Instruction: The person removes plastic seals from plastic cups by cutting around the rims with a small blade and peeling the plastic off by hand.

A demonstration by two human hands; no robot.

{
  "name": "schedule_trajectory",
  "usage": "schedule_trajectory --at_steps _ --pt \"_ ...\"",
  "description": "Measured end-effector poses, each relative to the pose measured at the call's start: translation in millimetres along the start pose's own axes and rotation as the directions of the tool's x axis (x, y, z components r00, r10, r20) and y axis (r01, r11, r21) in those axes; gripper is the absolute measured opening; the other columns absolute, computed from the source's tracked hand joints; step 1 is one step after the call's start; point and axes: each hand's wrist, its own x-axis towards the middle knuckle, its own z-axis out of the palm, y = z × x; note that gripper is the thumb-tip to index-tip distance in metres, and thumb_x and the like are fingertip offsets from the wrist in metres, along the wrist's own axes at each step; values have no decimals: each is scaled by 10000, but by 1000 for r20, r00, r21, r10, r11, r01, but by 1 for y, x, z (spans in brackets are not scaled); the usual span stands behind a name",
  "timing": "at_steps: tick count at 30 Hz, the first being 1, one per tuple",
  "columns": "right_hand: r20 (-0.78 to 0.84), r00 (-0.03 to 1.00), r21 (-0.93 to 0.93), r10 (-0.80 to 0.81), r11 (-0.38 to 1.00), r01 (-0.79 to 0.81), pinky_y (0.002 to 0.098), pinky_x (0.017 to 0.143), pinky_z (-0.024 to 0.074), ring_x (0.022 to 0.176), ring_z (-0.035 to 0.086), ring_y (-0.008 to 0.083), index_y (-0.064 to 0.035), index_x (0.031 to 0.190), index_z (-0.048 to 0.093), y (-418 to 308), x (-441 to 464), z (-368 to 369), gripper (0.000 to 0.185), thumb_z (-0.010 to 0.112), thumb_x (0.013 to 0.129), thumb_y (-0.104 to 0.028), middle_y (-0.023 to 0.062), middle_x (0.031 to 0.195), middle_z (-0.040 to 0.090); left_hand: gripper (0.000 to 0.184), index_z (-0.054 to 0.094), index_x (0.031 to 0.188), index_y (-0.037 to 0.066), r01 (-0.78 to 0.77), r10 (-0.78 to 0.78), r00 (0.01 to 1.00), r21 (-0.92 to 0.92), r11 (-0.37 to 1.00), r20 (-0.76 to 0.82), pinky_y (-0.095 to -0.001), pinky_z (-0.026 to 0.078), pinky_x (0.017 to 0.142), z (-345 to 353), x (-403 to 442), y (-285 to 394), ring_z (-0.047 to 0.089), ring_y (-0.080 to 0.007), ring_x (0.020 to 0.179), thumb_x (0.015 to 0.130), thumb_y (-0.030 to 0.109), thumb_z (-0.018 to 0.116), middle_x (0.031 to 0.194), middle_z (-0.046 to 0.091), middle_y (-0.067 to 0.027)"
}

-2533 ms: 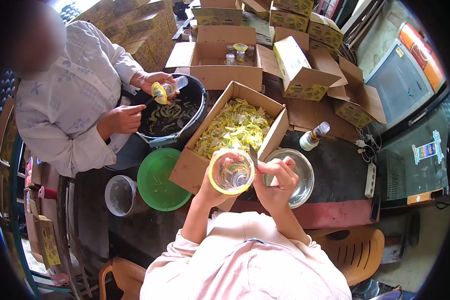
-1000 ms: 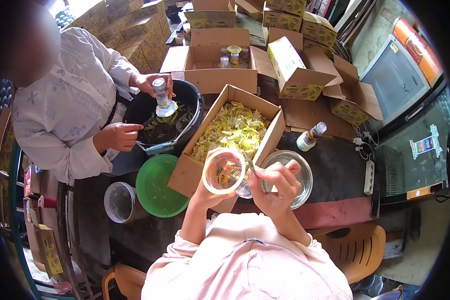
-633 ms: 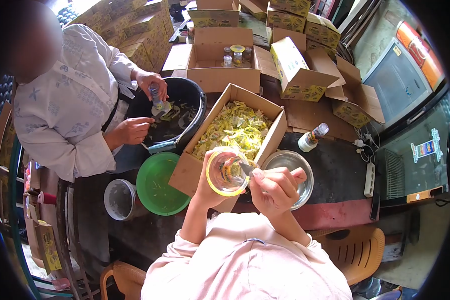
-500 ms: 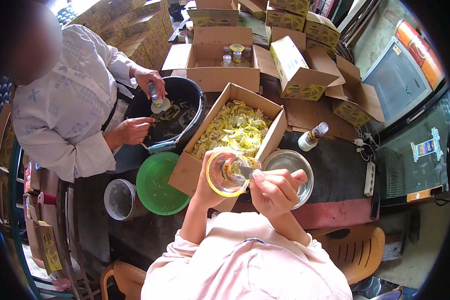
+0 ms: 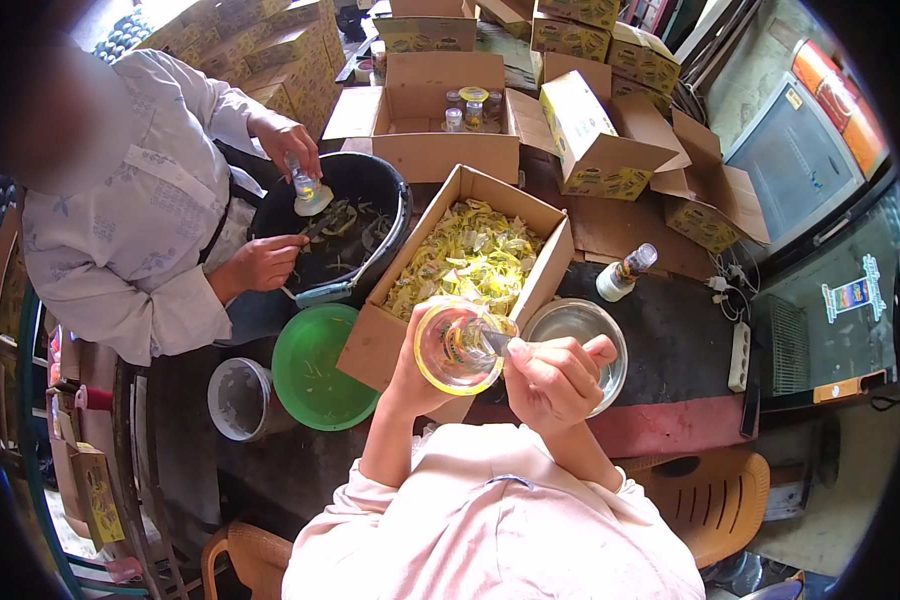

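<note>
My left hand (image 5: 408, 388) is closed around a clear glass bottle (image 5: 458, 372), whose wide round end with a yellow edge faces me. Printed label colours show through the glass. In a pinch of thumb and fingers, my right hand (image 5: 560, 382) grips a small knife; its grey blade (image 5: 494, 341) lies against the right side of the bottle, though the exact contact is hidden. Just beyond both hands stands a cardboard box (image 5: 555, 265) filled with yellow and whitish label scraps (image 5: 470, 255). A metal bowl (image 5: 610, 345) sits behind my right hand.
A co-worker at left holds a glass bottle (image 5: 311, 195) and a knife over a black bucket (image 5: 400, 235). Nearby are a green basin (image 5: 315, 365), a white bucket (image 5: 240, 400), a standing bottle (image 5: 627, 273), a power strip (image 5: 739, 358) and an open box of bottles (image 5: 445, 158).
The bottle in my left hand has shifted slightly, with the knife still at its side. The co-worker's bottle has tilted, its wide end now lower right, and the co-worker's head has moved down.
</note>
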Motion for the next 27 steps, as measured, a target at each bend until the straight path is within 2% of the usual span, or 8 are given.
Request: schedule_trajectory --at_steps 5,12,15,23,27 --pt "-4 1000 2 6 1000 -6 280 659 252 517 533 93 -110 788 620 1 2 1 217 728 641 8 -33 643 595 695 406 1150 49 -44 45 996 -16 999 71 -377 444 918 0 0 -1 532 -253 1087 582 21 805 1139 490 -128" --pt "30 993 94 116 989 -118 269 649 258 490 504 103 -108 763 595 3 0 2 218 743 645 -1 -22 602 582 763 400 1171 29 44 -43 999 -53 998 20 -372 428 932 -7 2 -1 529 -249 1093 560 108 850 1149 522 -146" --pt "-13 985 83 172 982 -170 260 633 247 512 515 69 -159 735 606 2 -1 5 234 734 610 -8 -66 608 561 787 400 1173 22 70 -70 998 -74 995 5 -365 424 933 -6 4 -1 526 -249 1100 549 143 864 1150 529 -152" --pt "5 996 52 93 994 -93 279 666 269 492 508 104 -113 763 579 0 -2 7 233 732 637 10 -21 609 579 792 406 1164 24 63 -66 998 -130 989 -18 -366 413 942 -4 5 -3 520 -250 1111 536 148 872 1142 528 -146" --pt "10 999 -4 34 999 -34 282 665 268 498 511 106 -116 776 596 0 -1 8 243 730 623 18 -25 613 579 761 406 1160 24 41 -41 999 -74 996 10 -365 421 941 -6 5 -4 528 -253 1102 547 85 853 1145 519 -134"
